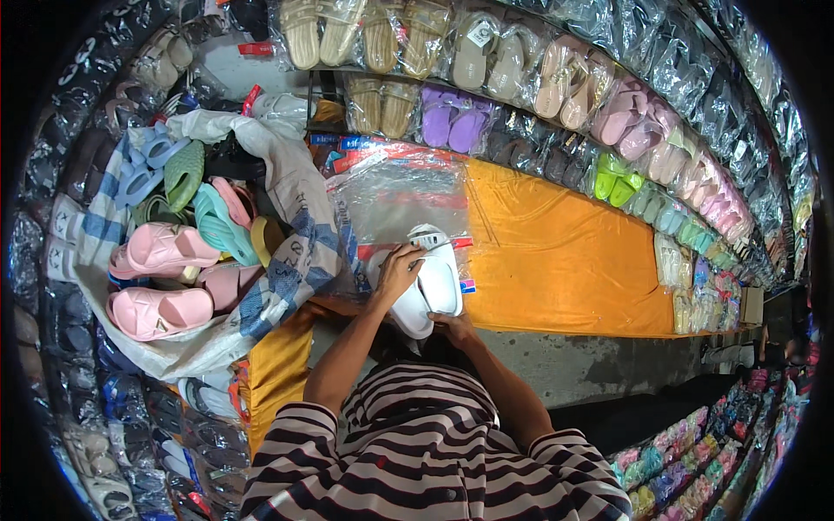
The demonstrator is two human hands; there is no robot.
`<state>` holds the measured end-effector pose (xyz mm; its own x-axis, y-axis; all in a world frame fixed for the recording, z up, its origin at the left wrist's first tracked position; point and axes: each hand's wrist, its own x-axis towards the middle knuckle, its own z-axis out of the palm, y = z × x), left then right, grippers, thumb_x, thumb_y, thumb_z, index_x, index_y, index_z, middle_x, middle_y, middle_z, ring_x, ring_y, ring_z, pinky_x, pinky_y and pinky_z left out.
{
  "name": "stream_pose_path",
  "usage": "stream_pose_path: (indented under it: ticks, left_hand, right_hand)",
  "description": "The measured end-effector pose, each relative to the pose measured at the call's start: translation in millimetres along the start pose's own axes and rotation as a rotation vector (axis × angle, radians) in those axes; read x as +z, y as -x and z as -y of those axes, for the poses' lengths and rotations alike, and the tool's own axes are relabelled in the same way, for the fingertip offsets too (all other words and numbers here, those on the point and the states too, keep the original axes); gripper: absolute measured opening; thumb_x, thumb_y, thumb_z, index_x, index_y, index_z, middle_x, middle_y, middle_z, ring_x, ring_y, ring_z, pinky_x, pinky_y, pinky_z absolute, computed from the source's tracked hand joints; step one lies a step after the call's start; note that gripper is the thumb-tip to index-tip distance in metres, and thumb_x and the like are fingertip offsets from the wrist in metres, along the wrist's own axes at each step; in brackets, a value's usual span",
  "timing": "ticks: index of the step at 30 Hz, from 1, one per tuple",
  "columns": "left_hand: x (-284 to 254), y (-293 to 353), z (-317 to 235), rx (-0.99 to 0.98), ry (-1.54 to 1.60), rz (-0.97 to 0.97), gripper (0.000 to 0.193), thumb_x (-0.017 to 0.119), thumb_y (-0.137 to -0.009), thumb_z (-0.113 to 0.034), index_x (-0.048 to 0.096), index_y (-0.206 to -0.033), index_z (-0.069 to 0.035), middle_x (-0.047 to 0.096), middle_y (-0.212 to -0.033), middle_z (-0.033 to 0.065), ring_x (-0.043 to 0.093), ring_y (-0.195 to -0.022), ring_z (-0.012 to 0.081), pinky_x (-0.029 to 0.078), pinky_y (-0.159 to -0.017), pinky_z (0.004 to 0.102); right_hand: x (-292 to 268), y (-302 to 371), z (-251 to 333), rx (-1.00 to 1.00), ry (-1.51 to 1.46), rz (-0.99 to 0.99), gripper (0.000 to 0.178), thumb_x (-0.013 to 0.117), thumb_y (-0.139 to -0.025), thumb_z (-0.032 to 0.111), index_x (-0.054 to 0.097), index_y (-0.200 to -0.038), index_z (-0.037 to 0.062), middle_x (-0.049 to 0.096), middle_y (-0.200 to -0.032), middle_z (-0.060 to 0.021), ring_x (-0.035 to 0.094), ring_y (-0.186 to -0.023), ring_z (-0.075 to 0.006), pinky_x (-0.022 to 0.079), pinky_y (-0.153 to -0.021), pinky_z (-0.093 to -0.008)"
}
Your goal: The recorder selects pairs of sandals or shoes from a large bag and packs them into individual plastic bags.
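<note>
A pair of white slide sandals (441, 282) lies side by side in front of me, soles' inner faces up, over the near edge of the clear plastic bags (395, 204). My left hand (401, 271) is closed on the left sandal, with its fingers across the upper part near the tag. A white tag with dark print (426, 238) lies at the far end of the pair. My right hand (453, 326) grips the near end of the right sandal, with the thumb on its edge. Part of the left sandal is hidden under my left hand.
An open woven sack (300, 195) at the left holds loose pink, teal, green and blue slides. An orange cloth (565, 252) covers the table to the right. Racks of bagged footwear, including purple slides (454, 122) and lime-green slides (617, 181), curve around the far side.
</note>
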<state>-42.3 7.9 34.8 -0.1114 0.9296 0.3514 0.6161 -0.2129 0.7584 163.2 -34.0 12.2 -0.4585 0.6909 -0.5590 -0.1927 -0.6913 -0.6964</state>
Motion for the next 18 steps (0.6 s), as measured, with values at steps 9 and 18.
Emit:
stream_pose_path:
  ticks: [9,18]
  left_hand:
    - [4,-8,-8,-0.002,-0.056,0.080,0.024,0.067,-0.073,-0.009,0.066,-0.096,-0.003,0.061,-0.097,0.0115,0.058,-0.095,0.0304,0.048,-0.084,0.0394]
    - [52,-45,-11,-0.055,-0.230,0.028,0.032,0.064,-0.079,-0.020,0.065,-0.105,-0.001,0.060,-0.119,0.0159,0.050,-0.116,0.0359,0.037,-0.100,0.0426]
  right_hand:
    - [-6,-5,5,-0.096,0.135,0.035,0.054,0.071,-0.067,-0.009,0.051,-0.114,0.0042,0.060,-0.101,-0.0083,0.062,-0.088,-0.0213,0.056,-0.074,-0.0372]
    - [-13,-5,41,-0.056,0.221,0.120,0.057,0.072,-0.067,-0.008,0.049,-0.118,0.0037,0.061,-0.097,-0.0053,0.060,-0.079,-0.0163,0.052,-0.063,-0.0306]
